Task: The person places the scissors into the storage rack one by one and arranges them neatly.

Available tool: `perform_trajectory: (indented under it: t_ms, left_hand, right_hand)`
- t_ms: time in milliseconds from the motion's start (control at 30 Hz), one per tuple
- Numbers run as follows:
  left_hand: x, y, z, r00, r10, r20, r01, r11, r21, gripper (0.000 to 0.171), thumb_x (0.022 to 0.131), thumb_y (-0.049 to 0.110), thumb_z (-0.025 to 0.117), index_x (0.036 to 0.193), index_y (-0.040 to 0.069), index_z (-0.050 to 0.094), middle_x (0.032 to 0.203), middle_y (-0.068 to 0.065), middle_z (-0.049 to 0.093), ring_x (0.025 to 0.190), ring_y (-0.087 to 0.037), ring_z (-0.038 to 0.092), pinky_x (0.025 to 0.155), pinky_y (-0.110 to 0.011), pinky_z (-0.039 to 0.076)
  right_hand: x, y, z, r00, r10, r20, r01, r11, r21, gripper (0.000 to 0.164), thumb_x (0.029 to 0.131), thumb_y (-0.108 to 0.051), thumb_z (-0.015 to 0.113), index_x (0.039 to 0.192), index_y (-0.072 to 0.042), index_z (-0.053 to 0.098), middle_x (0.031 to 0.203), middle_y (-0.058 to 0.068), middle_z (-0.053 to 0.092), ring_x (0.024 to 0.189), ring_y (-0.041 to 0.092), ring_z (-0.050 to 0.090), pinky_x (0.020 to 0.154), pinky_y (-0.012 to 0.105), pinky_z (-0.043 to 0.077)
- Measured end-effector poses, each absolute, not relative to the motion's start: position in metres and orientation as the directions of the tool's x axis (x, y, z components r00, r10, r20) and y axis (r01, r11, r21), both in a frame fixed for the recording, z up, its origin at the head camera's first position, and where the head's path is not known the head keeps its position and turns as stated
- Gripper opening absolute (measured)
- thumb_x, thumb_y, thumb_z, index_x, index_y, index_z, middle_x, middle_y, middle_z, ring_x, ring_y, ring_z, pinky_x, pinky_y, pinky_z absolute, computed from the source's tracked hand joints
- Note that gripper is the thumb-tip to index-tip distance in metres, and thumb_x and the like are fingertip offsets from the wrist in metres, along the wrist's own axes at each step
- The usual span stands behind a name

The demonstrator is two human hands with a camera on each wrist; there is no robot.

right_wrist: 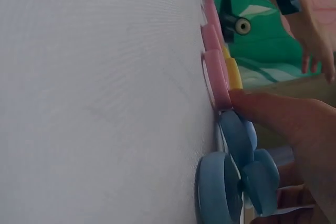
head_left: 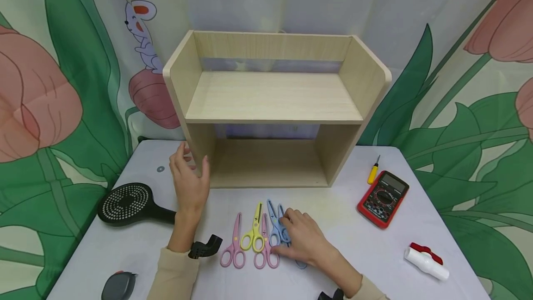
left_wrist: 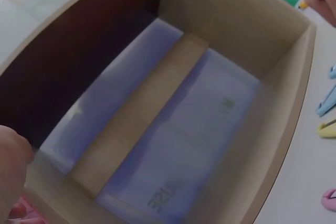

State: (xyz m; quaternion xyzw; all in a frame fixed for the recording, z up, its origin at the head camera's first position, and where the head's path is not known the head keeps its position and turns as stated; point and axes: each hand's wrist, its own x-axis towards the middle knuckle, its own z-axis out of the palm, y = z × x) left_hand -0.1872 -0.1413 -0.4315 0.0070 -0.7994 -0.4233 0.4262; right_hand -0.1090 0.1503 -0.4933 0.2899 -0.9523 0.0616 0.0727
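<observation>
My left hand [head_left: 189, 184] is at the lower left front edge of a pale wooden two-tier shelf [head_left: 272, 98], thumb apart from the fingers, nothing in its grasp. In the left wrist view, part of the left hand [left_wrist: 11, 169] shows beside the shelf's edge. Low over the table, my right hand [head_left: 306, 237] curls its fingers on blue scissors [head_left: 300, 264]. Its thumb reaches to the handles of pink scissors [head_left: 266, 259]. Another pair of blue scissors [head_left: 272, 219] lies close by, then yellow scissors [head_left: 255, 233] and more pink scissors [head_left: 235, 244], blades pointing toward the shelf.
A black shower head [head_left: 127, 203] lies at the left, a dark grey object [head_left: 118, 286] at the near left. On the right are a red multimeter [head_left: 383, 199], a yellow-handled screwdriver [head_left: 373, 173] and a white-and-red tool [head_left: 426, 261]. Patterned curtains hang behind the white table [head_left: 358, 267].
</observation>
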Motion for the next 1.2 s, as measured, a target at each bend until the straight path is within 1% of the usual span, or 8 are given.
perform_trajectory:
  t_ms: [167, 267, 367, 467, 600, 733, 967, 1200]
  left_hand:
    - [-0.191, -0.148, -0.436, -0.640, -0.377, 0.669, 0.345, 0.637, 0.689, 0.046, 0.097, 0.008, 0.063, 0.138, -0.004, 0.049, 0.114, -0.029, 0.054, 0.103, -0.037, 0.056, 0.085, -0.044, 0.055]
    - [-0.193, -0.151, -0.437, -0.646, -0.365, 0.670, 0.347, 0.642, 0.684, 0.040, 0.098, 0.006, 0.061, 0.135, -0.005, 0.051, 0.110, -0.028, 0.055, 0.096, -0.036, 0.061, 0.083, -0.045, 0.058]
    - [-0.195, -0.153, -0.437, -0.653, -0.360, 0.667, 0.333, 0.654, 0.680, 0.035, 0.098, 0.006, 0.061, 0.130, -0.006, 0.053, 0.107, -0.027, 0.057, 0.091, -0.036, 0.065, 0.079, -0.046, 0.060]
    - [-0.196, -0.155, -0.437, -0.663, -0.365, 0.654, 0.306, 0.666, 0.681, 0.032, 0.098, 0.007, 0.062, 0.127, -0.005, 0.055, 0.105, -0.026, 0.059, 0.090, -0.036, 0.066, 0.076, -0.047, 0.060]
    - [-0.196, -0.156, -0.438, -0.674, -0.362, 0.644, 0.291, 0.672, 0.682, 0.031, 0.098, 0.007, 0.062, 0.127, -0.005, 0.055, 0.105, -0.026, 0.060, 0.090, -0.037, 0.067, 0.075, -0.047, 0.061]
    - [-0.196, -0.157, -0.439, -0.681, -0.353, 0.641, 0.289, 0.675, 0.679, 0.032, 0.098, 0.007, 0.062, 0.127, -0.006, 0.055, 0.106, -0.026, 0.059, 0.090, -0.037, 0.067, 0.076, -0.048, 0.062]
    - [-0.195, -0.158, -0.442, -0.690, -0.340, 0.639, 0.298, 0.671, 0.679, 0.033, 0.099, 0.008, 0.061, 0.128, -0.004, 0.055, 0.107, -0.026, 0.059, 0.091, -0.036, 0.066, 0.077, -0.047, 0.062]
    - [-0.195, -0.158, -0.440, -0.693, -0.336, 0.638, 0.307, 0.663, 0.683, 0.033, 0.098, 0.007, 0.062, 0.128, -0.004, 0.054, 0.108, -0.025, 0.059, 0.092, -0.035, 0.066, 0.078, -0.047, 0.062]
  right_hand:
    - [-0.108, 0.148, -0.494, -0.798, -0.569, 0.199, -0.584, 0.811, -0.024, 0.074, 0.074, -0.071, 0.073, 0.112, -0.007, 0.073, 0.100, 0.000, 0.058, 0.083, 0.012, 0.048, 0.078, 0.036, 0.054]
    - [-0.109, 0.147, -0.493, -0.784, -0.585, 0.207, -0.599, 0.801, -0.006, 0.070, 0.075, -0.069, 0.074, 0.107, -0.007, 0.074, 0.096, 0.000, 0.059, 0.078, 0.010, 0.047, 0.072, 0.032, 0.054]
    - [-0.110, 0.147, -0.492, -0.769, -0.602, 0.212, -0.619, 0.786, -0.012, 0.067, 0.075, -0.067, 0.075, 0.104, -0.006, 0.074, 0.091, -0.001, 0.057, 0.071, 0.008, 0.042, 0.061, 0.025, 0.048]
    - [-0.111, 0.148, -0.490, -0.755, -0.626, 0.194, -0.646, 0.761, -0.060, 0.065, 0.075, -0.063, 0.077, 0.102, -0.004, 0.074, 0.087, -0.002, 0.052, 0.067, 0.006, 0.039, 0.057, 0.020, 0.044]
    - [-0.115, 0.150, -0.485, -0.757, -0.643, 0.115, -0.653, 0.741, -0.156, 0.058, 0.077, -0.049, 0.082, 0.107, -0.001, 0.073, 0.090, -0.001, 0.052, 0.070, 0.004, 0.045, 0.060, 0.019, 0.048]
    - [-0.117, 0.152, -0.479, -0.771, -0.636, 0.021, -0.625, 0.751, -0.214, 0.049, 0.082, -0.039, 0.081, 0.111, -0.001, 0.071, 0.095, 0.002, 0.055, 0.071, 0.005, 0.048, 0.062, 0.021, 0.051]
    - [-0.118, 0.152, -0.470, -0.792, -0.609, -0.041, -0.586, 0.778, -0.227, 0.033, 0.080, -0.034, 0.081, 0.091, -0.004, 0.073, 0.081, 0.001, 0.064, 0.066, 0.006, 0.050, 0.059, 0.027, 0.050]
    - [-0.122, 0.153, -0.468, -0.786, -0.618, -0.010, -0.593, 0.759, -0.268, 0.026, 0.080, -0.030, 0.080, 0.078, -0.007, 0.068, 0.070, -0.003, 0.061, 0.061, 0.004, 0.042, 0.054, 0.023, 0.041]
